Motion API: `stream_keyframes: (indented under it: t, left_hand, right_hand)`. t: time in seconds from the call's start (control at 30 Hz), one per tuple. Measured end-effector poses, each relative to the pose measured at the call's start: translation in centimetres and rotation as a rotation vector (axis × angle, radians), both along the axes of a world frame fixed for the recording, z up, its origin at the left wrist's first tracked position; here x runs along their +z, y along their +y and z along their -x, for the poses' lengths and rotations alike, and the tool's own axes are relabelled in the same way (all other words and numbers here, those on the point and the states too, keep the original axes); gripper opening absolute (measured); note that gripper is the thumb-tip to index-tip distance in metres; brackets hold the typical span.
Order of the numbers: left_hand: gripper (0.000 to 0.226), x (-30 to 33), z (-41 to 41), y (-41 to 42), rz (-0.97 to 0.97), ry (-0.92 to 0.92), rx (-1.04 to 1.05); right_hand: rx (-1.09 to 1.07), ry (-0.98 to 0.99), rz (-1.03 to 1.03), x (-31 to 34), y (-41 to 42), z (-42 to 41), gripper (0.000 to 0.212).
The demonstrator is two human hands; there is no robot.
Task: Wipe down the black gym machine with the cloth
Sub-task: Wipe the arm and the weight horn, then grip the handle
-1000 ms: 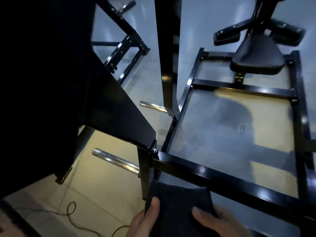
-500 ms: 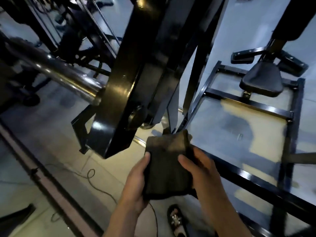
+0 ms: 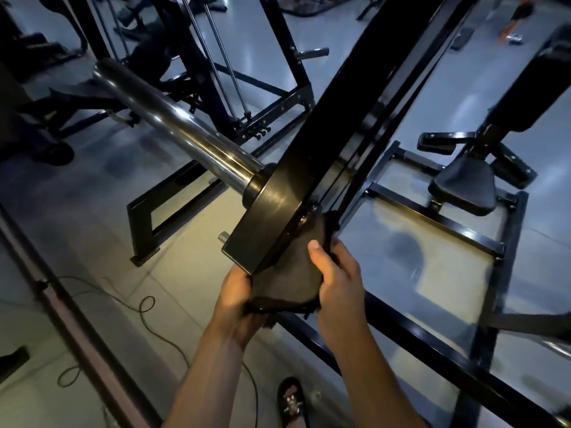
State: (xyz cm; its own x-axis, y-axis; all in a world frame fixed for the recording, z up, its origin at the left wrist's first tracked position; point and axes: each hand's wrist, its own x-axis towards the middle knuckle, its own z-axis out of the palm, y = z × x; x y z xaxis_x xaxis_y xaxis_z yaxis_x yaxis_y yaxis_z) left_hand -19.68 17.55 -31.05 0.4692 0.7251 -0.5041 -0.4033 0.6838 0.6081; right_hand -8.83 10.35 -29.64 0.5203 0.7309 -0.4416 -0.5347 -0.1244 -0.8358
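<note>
— Both hands are on the cloth point(image 3: 287, 282): the left hand point(image 3: 238, 299) grips its lower left edge from beneath, and the right hand point(image 3: 336, 279) pinches the right edge, thumb on top.

— Where is the cloth against the machine?

— It is spread between the hands, just under the lower end of the black lever arm point(image 3: 312, 156), its top edge tucked up by the arm's rounded end. I can't tell whether it presses the metal there or only sits beside it. The chrome bar point(image 3: 176, 125) sticks out to the left of that arm, untouched.

— So which step is this?

— I'd say they are setting the cloth to the arm's bottom end, ready to begin a wiping stroke. The base frame point(image 3: 432, 338) runs underneath on the floor.

— And the next move?

— Probably wrapping the cloth around the arm's edge and drawing it along the painted face, keeping firm pressure with both hands so the fabric doesn't bunch or slip at the bolt.
</note>
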Motion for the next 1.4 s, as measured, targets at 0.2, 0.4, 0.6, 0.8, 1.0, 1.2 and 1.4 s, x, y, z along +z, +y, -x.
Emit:
stream_keyframes:
  t: [0.2,0.4,0.6,0.8,1.0,1.2,1.4]
  left_hand:
    - [0.033,0.6,2.8,1.9,-0.187,0.066,-0.033]
    - [0.038,0.6,4.9,3.1,-0.222,0.116,-0.102]
    - [0.046,0.4,8.5,-0.7,-0.13,0.164,0.008]
    - [0.037,2.9,7.7,1.3,-0.096,0.295,0.017]
    - [0.03,7.3,10.0,2.3,-0.235,0.19,0.046]
    - [0.039,10.6,11.6,1.0,-0.378,0.226,0.129]
    - [0.032,12.7,9.0,-0.2,-0.477,0.25,0.08]
  right_hand:
    - [-0.038,0.396,-0.093,-0.5,2.3,1.5,0.05]
    - [0.088,0.343,-0.143,-0.7,1.9,2.4,0.042]
    - [0.204,0.321,-0.056,-1.7,-0.7,5.9,0.048]
    - [0.037,0.398,0.014,0.1,0.9,7.3,0.037]
    - [0.098,0.589,-0.029,4.5,0.3,10.3,0.043]
    - [0.123,0.568,-0.083,8.1,-1.0,11.8,0.045]
    - [0.024,0.494,-0.058,11.7,-2.9,10.7,0.042]
